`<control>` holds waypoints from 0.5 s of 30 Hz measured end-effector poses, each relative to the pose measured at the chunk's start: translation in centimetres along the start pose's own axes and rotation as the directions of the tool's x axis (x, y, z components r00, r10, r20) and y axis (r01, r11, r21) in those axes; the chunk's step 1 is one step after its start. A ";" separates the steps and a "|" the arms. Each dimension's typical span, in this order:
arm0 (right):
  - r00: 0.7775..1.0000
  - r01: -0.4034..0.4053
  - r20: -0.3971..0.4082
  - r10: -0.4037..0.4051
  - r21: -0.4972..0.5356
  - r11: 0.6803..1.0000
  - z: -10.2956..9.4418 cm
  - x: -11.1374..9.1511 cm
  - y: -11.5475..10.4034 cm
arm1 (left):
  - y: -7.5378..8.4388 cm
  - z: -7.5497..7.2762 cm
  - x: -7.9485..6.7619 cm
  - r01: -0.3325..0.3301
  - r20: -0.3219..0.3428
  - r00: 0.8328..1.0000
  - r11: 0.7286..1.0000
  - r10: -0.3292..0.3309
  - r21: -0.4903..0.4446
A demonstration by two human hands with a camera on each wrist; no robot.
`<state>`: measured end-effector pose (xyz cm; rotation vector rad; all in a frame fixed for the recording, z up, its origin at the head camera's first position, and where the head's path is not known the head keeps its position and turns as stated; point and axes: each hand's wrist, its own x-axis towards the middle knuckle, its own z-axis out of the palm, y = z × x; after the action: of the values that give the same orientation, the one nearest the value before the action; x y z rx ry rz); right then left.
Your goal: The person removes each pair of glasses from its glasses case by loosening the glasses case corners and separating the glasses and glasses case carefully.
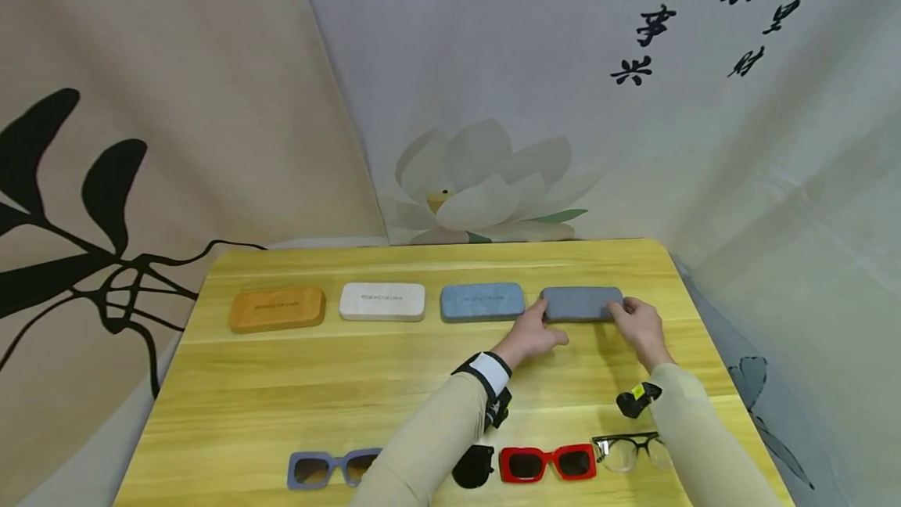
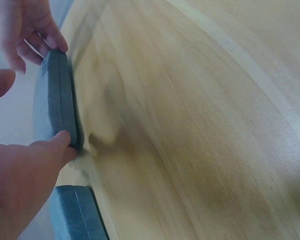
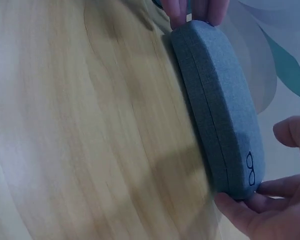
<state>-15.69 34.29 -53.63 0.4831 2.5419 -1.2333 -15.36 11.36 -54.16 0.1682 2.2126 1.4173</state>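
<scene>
A grey-blue glasses case [image 1: 583,304] lies closed at the right end of a row on the wooden table. My left hand [image 1: 529,335] touches its left end with the fingertips, while one digit sticks out apart from it. At the opposite end, my right hand [image 1: 642,329] rests its fingertips against the case. The right wrist view shows a small glasses mark on the case [image 3: 225,110], with the right hand [image 3: 280,205] at the marked end. From the left wrist, the left hand [image 2: 30,175] is seen touching the near end of the case [image 2: 57,97].
Further left in the row lie a blue case [image 1: 482,302], a white case [image 1: 382,301] and an orange case [image 1: 277,309]. Along the front are blue-framed sunglasses [image 1: 317,469], a dark lens [image 1: 473,466] partly behind my left arm, red sunglasses [image 1: 547,463] and clear glasses [image 1: 622,454].
</scene>
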 end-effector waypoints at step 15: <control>1.000 0.001 -0.007 -0.001 0.020 1.000 0.4 0.7 0.0 | 0.2 0.2 1.2 0.015 0.027 1.000 1.000 -0.015 0.013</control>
<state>-16.32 34.13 -54.17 0.4912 2.5380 -1.2605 -16.31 12.04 -54.48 0.1733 2.1970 1.3857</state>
